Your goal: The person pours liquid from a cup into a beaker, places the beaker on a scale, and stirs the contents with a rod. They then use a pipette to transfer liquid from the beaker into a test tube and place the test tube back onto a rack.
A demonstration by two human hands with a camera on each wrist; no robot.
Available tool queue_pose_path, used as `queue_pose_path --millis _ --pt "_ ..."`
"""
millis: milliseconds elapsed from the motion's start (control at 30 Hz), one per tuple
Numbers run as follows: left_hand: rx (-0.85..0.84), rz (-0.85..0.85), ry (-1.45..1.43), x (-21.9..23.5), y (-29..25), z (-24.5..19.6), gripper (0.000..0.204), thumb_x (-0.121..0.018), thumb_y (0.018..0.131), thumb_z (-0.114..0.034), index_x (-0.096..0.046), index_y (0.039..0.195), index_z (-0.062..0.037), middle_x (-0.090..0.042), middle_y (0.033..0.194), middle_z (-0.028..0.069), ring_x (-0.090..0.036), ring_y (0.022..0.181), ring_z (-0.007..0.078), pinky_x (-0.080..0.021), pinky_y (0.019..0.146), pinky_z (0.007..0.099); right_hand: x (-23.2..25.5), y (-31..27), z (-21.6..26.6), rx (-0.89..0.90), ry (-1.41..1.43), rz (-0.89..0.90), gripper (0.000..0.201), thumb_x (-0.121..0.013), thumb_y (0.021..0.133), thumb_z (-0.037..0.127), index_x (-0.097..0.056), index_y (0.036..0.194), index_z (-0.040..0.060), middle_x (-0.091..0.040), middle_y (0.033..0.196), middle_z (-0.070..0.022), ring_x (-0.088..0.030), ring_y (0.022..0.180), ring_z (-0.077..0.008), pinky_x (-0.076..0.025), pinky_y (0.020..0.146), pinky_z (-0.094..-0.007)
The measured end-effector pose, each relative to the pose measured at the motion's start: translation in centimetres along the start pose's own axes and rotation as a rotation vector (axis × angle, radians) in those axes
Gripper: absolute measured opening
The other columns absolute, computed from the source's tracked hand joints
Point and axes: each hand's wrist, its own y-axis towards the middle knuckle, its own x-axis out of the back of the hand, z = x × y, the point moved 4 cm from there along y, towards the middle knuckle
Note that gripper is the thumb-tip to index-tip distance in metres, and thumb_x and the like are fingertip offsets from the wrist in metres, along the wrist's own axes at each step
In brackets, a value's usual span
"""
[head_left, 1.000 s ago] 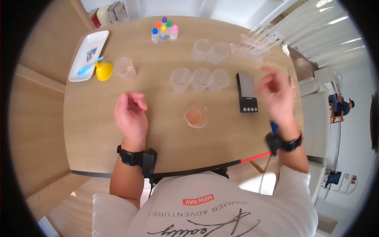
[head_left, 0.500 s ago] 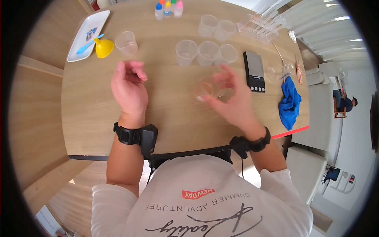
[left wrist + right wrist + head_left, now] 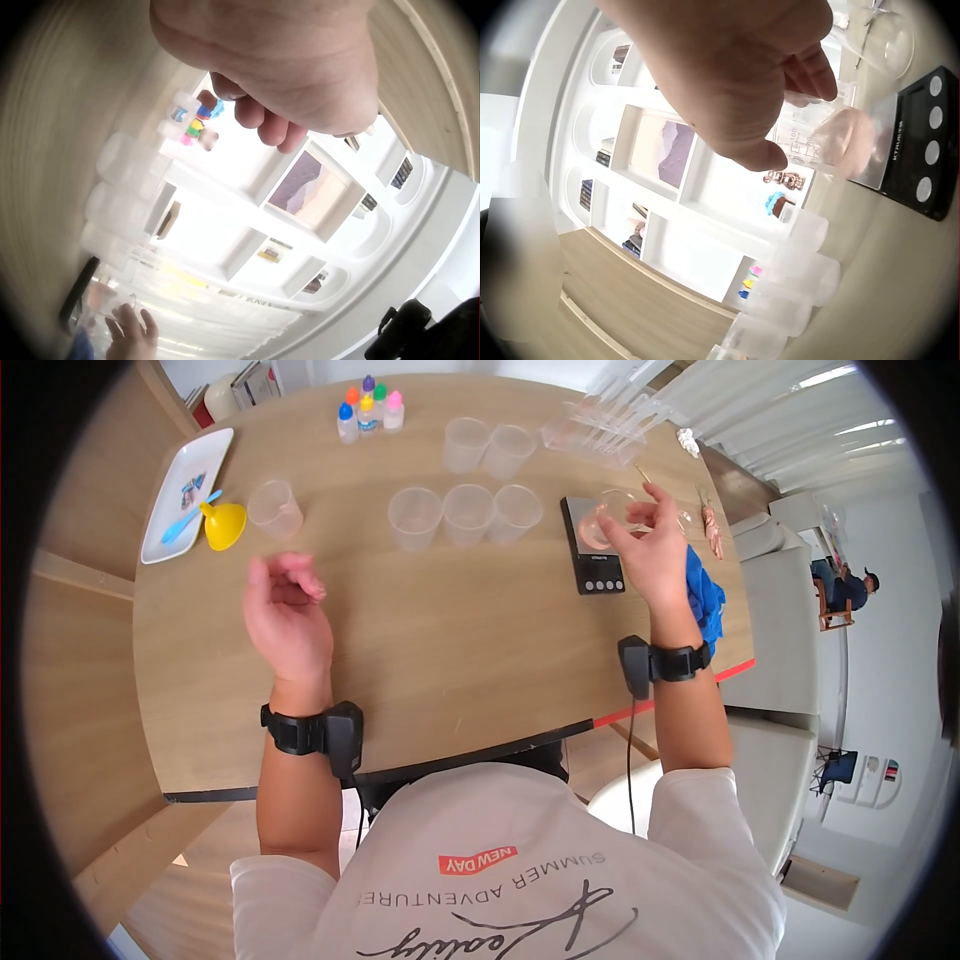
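My right hand [image 3: 655, 550] grips a clear glass beaker [image 3: 810, 135] by its side, thumb and fingers on either side of the wall. Some pinkish-brown contents sit at the beaker's bottom, and graduation marks show in the right wrist view. Its base is right at the silver plate of a black digital scale [image 3: 598, 575]. My left hand [image 3: 288, 615] stays over the left of the table with loosely curled fingers, holding nothing. Nearest to it is a translucent plastic cup [image 3: 275, 510] with a yellow funnel [image 3: 224, 526] beside it.
Several translucent cups [image 3: 415, 518] stand mid-table. Small dropper bottles [image 3: 366, 412] and a test tube rack [image 3: 600, 435] are at the back. A white tray [image 3: 160, 525] holds a blue spoon [image 3: 188, 518] at left. A blue cloth [image 3: 708, 600] lies by my right wrist.
My right hand came left from beside the scale, took hold of the beaker at mid-table and carried it right to the scale. The left hand kept its loose pose.
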Motion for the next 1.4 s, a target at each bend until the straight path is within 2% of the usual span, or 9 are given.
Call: queue_pose_path --millis 367,400,500,633,900,1000,1133,1233,1400 --pt "0.03 0.088 -0.071 -0.7 0.2 -0.7 0.046 -0.042 0.103 -0.04 -0.063 0.096 -0.0007 -0.057 0.073 0.007 -0.049 0.066 0.0165 -0.038 0.061 0.0292 0.4 -5.3 -0.6 0.005 -0.044 -0.118 0.069 -0.083 0.078 0.031 -0.05 0.129 -0.0028 -0.058 0.113 -0.0195 -0.06 0.089 -0.0263 -0.052 0.071 -0.0367" --pt "0.06 0.085 -0.102 -1.0 0.3 -1.0 0.047 -0.042 0.103 -0.043 -0.064 0.097 -0.0007 -0.057 0.073 0.0069 -0.049 0.066 0.0168 -0.038 0.061 0.0301 0.6 -6.7 -0.7 0.075 -0.043 -0.172 0.053 -0.08 0.083 0.028 -0.055 0.118 -0.0018 -0.061 0.094 -0.0133 -0.058 0.074 -0.024 -0.05 0.065 -0.0371" --pt "0.075 0.124 -0.161 -2.9 -0.6 -4.3 0.046 -0.044 0.101 -0.047 -0.062 0.093 -0.0052 -0.055 0.073 0.0074 -0.048 0.067 0.0172 -0.039 0.069 0.0307 1.0 -10.9 0.5 -0.192 0.107 0.033 0.031 -0.075 0.087 0.023 -0.059 0.102 0.0 -0.061 0.077 -0.0112 -0.058 0.064 -0.0246 -0.049 0.061 -0.0374" --pt "-0.04 0.635 -0.544 -6.2 -2.3 -11.3 0.035 -0.064 0.095 -0.036 -0.059 0.068 -0.0145 -0.06 0.069 -0.0026 -0.05 0.055 0.0085 -0.04 0.087 0.03 -0.7 -13.8 1.1 -0.064 0.224 0.332 0.016 -0.065 0.094 0.015 -0.06 0.088 0.0012 -0.059 0.071 -0.015 -0.059 0.061 -0.0309 -0.048 0.059 -0.0384" --pt "0.004 0.796 -0.844 -2.7 -3.4 -16.7 0.044 -0.063 0.097 -0.026 -0.049 0.056 -0.0174 -0.05 0.052 -0.0054 -0.037 0.038 0.0066 -0.044 0.087 0.0282 -1.6 -13.9 0.8 -0.049 0.278 0.356 0.014 -0.058 0.098 0.012 -0.061 0.089 0.0012 -0.062 0.077 -0.0172 -0.061 0.069 -0.0353 -0.048 0.062 -0.0401" --pt "0.015 0.406 -0.517 -0.8 -1.9 -13.5 0.035 -0.054 0.102 -0.021 -0.053 0.068 -0.0141 -0.048 0.06 -0.005 -0.039 0.045 0.0076 -0.043 0.092 0.0324 -1.5 -14.1 0.9 -0.047 0.261 0.344 0.014 -0.058 0.097 0.013 -0.061 0.09 0.0015 -0.061 0.077 -0.0174 -0.061 0.069 -0.036 -0.049 0.063 -0.0398" --pt "-0.011 0.179 -0.177 2.2 0.1 -8.7 0.01 -0.053 0.102 -0.016 -0.059 0.099 -0.0081 -0.059 0.092 0.0006 -0.053 0.074 0.0083 -0.044 0.095 0.0346 -2.4 -15.0 -0.5 -0.121 0.339 0.333 0.005 -0.064 0.094 0.009 -0.063 0.095 0.0043 -0.061 0.073 -0.0093 -0.059 0.061 -0.0181 -0.047 0.055 -0.0306" --pt "-0.059 0.035 0.024 3.6 0.8 -6.7 0.033 -0.057 0.098 -0.008 -0.054 0.13 -0.0029 -0.064 0.114 0.0062 -0.059 0.09 0.0117 -0.048 0.089 0.0329 -2.9 -15.3 -0.2 -0.085 0.42 0.281 0.011 -0.066 0.092 0.005 -0.063 0.103 0.0046 -0.059 0.071 -0.0045 -0.054 0.059 -0.0101 -0.044 0.052 -0.0261" --pt "-0.084 -0.026 0.595 3.1 3.3 -4.7 0.061 -0.069 0.088 -0.012 -0.043 0.143 0.0002 -0.058 0.131 0.0137 -0.058 0.11 0.0192 -0.048 0.092 0.035 -2.4 -14.9 -0.1 -0.045 0.265 0.278 0.023 -0.069 0.089 0.006 -0.063 0.111 0.0029 -0.059 0.069 -0.0029 -0.051 0.052 -0.0088 -0.042 0.05 -0.0248"
